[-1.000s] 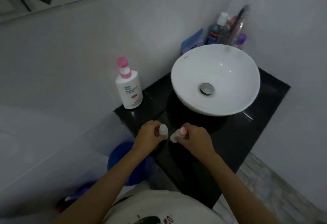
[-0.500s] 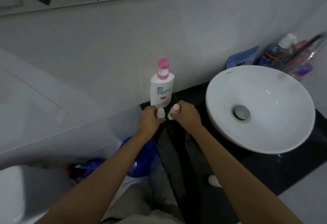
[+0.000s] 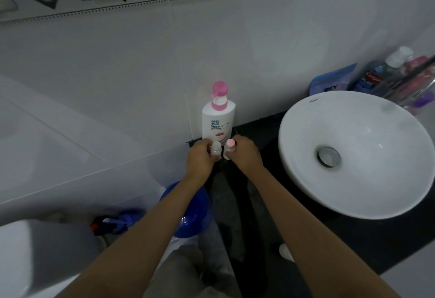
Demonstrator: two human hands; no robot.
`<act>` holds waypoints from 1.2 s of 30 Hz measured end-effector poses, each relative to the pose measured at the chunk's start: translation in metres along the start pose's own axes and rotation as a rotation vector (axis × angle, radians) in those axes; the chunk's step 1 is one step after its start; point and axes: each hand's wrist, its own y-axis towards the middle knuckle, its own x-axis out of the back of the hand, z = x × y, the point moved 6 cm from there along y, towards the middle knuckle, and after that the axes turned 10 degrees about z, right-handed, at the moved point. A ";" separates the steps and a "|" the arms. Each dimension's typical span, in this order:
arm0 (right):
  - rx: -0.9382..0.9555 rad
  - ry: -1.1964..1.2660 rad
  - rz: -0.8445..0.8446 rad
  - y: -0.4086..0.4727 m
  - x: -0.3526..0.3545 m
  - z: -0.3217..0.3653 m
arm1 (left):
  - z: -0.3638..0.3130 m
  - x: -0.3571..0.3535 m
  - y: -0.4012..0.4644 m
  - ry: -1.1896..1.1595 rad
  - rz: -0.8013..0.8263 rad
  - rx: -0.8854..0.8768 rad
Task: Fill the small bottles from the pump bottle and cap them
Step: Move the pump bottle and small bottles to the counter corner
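Two small bottles held side by side just before the pump bottle (image 3: 218, 118) at the counter (image 3: 263, 130) edge; left hand (image 3: 200, 158) wrapped round the white-capped bottle (image 3: 216, 148); right hand (image 3: 246, 154) gripping the pink-capped bottle (image 3: 229, 148); bottle bodies mostly hidden by fingers; contents unreadable; washbasin (image 3: 353, 154) well right.
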 end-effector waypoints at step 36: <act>-0.462 0.120 -0.448 -0.280 -0.006 -0.125 | 0.026 -0.105 -0.125 0.935 0.537 -0.862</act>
